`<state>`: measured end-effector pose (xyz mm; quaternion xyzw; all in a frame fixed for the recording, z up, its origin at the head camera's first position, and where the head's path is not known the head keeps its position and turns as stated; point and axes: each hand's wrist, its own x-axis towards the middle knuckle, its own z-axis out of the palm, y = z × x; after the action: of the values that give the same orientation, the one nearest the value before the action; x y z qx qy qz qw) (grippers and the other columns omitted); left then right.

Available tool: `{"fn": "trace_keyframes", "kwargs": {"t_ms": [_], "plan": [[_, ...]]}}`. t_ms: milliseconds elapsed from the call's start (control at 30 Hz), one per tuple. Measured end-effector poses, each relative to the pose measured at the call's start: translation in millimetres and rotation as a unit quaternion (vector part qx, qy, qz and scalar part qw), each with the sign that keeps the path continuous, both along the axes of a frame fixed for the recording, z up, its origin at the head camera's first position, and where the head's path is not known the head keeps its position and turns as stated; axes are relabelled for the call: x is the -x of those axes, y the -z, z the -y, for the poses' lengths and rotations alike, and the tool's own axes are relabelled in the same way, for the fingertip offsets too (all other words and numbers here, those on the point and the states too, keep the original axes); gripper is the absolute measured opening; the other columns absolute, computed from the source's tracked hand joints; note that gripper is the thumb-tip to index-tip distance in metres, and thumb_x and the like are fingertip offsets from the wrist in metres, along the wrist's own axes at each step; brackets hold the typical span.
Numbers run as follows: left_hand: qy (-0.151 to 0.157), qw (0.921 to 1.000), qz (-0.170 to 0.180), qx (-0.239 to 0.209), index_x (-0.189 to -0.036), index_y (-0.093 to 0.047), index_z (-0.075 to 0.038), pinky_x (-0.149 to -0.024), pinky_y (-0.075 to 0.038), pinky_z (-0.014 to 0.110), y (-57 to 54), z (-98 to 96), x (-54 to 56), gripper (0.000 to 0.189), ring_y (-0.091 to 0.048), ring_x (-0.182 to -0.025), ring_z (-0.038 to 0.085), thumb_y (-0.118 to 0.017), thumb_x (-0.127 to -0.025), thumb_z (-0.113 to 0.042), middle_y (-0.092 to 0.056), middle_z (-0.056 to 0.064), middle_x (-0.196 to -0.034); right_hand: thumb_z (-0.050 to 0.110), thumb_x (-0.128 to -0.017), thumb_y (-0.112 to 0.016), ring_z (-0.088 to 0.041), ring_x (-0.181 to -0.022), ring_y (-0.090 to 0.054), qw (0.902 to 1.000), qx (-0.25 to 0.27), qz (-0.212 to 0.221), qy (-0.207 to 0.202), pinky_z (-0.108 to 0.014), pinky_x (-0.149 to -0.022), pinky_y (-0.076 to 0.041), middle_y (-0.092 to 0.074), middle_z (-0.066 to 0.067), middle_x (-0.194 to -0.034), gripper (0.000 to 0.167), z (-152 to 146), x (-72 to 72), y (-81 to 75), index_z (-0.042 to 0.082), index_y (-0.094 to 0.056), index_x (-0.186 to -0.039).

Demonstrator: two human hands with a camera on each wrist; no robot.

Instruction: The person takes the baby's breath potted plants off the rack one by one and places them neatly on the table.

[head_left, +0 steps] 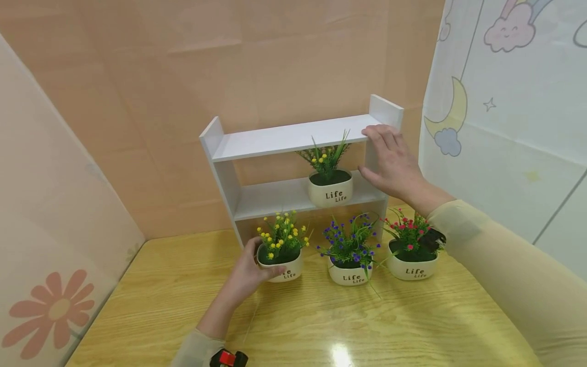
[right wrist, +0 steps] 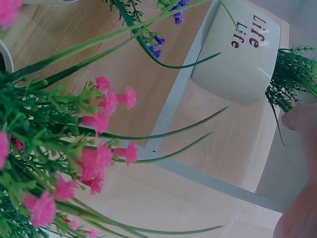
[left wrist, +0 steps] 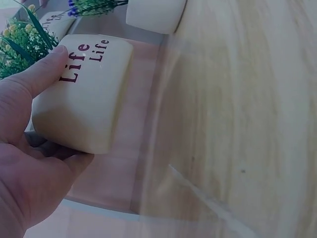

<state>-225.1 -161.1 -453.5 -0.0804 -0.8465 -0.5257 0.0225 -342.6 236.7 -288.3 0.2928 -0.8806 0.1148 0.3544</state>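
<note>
Grips the yellow-flowered pot (head_left: 285, 250) in the left hand (head_left: 249, 270), with thumb across the front and fingers round the side, before the white shelf (head_left: 270, 198) and left of the blue-flowered pot (head_left: 350, 260). Has the right hand (head_left: 396, 163) at the top board's (head_left: 295, 136) right end, with fingers extended, gripping nothing.

Pale beige sleeves (head_left: 509, 270) were worn along with black wrist cameras (head_left: 240, 360), the left one marked with red.

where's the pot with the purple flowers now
In the head view, the purple-flowered pot stands on the table before the white shelf, between the yellow-flowered pot held in the left hand and the red-flowered pot at right.
</note>
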Motion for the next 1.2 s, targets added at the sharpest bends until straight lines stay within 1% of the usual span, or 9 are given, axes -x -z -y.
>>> {"fn": "trace_keyframes", "kwargs": {"t_ms": [133, 300, 433, 733, 933, 1200], "plan": [[0.007, 1.0000, -0.002, 0.006, -0.157, -0.044, -0.004, -0.115, -0.047, 0.062, 5.8, -1.7, 2.2, 0.100, -0.061, -0.136, 0.036, -0.103, -0.080, -0.029, -0.062, 0.015, -0.146, 0.017, -0.091, -0.085, -0.047, -0.147, -0.031, 1.0000, 0.005, -0.004, -0.004, -0.054, -0.129, -0.024, -0.038, -0.026, -0.155, 0.086, 0, -0.1, 0.3, 0.001, -0.036, -0.160], [0.021, 0.9997, -0.004, 0.009, -0.155, -0.045, -0.001, -0.114, -0.048, 0.062, 13.7, -4.0, 4.9, 0.098, -0.061, -0.135, 0.037, -0.103, -0.081, -0.027, -0.061, 0.016, -0.144, 0.016, -0.091, -0.084, -0.047, -0.146, -0.031, 0.9999, 0.009, -0.007, -0.007, -0.055, -0.128, -0.025, -0.039, -0.026, -0.154, 0.085, 0, -0.7, 1.0, 0.000, -0.036, -0.159], [0.020, 0.9997, 0.001, 0.014, -0.156, -0.044, 0.000, -0.114, -0.048, 0.062, 19.2, -5.0, 5.9, 0.099, -0.060, -0.136, 0.039, -0.102, -0.081, -0.026, -0.060, 0.018, -0.146, 0.014, -0.091, -0.084, -0.047, -0.147, -0.031, 0.9999, 0.009, -0.006, -0.008, -0.055, -0.127, -0.024, -0.039, -0.026, -0.154, 0.084, 0, -0.9, 1.6, 0.000, -0.036, -0.159], [0.023, 0.9996, 0.003, 0.014, -0.156, -0.044, 0.001, -0.116, -0.047, 0.062, 26.8, -7.0, 8.4, 0.097, -0.059, -0.137, 0.040, -0.102, -0.082, -0.023, -0.060, 0.019, -0.146, 0.015, -0.091, -0.084, -0.047, -0.148, -0.031, 0.9999, 0.007, -0.009, -0.011, -0.054, -0.128, -0.023, -0.039, -0.026, -0.155, 0.085, 2, -1.1, 0.7, 0.000, -0.036, -0.160], [0.029, 0.9993, -0.004, 0.025, -0.154, -0.045, 0.001, -0.115, -0.048, 0.061, 31.3, -8.3, 10.4, 0.096, -0.061, -0.135, 0.039, -0.102, -0.081, -0.024, -0.061, 0.018, -0.144, 0.014, -0.092, -0.083, -0.047, -0.148, -0.032, 0.9998, 0.010, -0.011, -0.013, -0.056, -0.128, -0.024, -0.040, -0.027, -0.155, 0.083, 2, 0.0, 0.5, -0.001, -0.037, -0.160], [0.030, 0.9988, -0.010, 0.038, -0.152, -0.047, 0.002, -0.113, -0.050, 0.060, 33.7, -10.1, 11.3, 0.096, -0.062, -0.132, 0.038, -0.103, -0.080, -0.026, -0.063, 0.018, -0.141, 0.015, -0.091, -0.082, -0.048, -0.147, -0.032, 0.9998, 0.009, -0.011, -0.011, -0.056, -0.128, -0.023, -0.040, -0.027, -0.154, 0.082, 1, 0.6, 0.5, -0.001, -0.037, -0.158]]}}
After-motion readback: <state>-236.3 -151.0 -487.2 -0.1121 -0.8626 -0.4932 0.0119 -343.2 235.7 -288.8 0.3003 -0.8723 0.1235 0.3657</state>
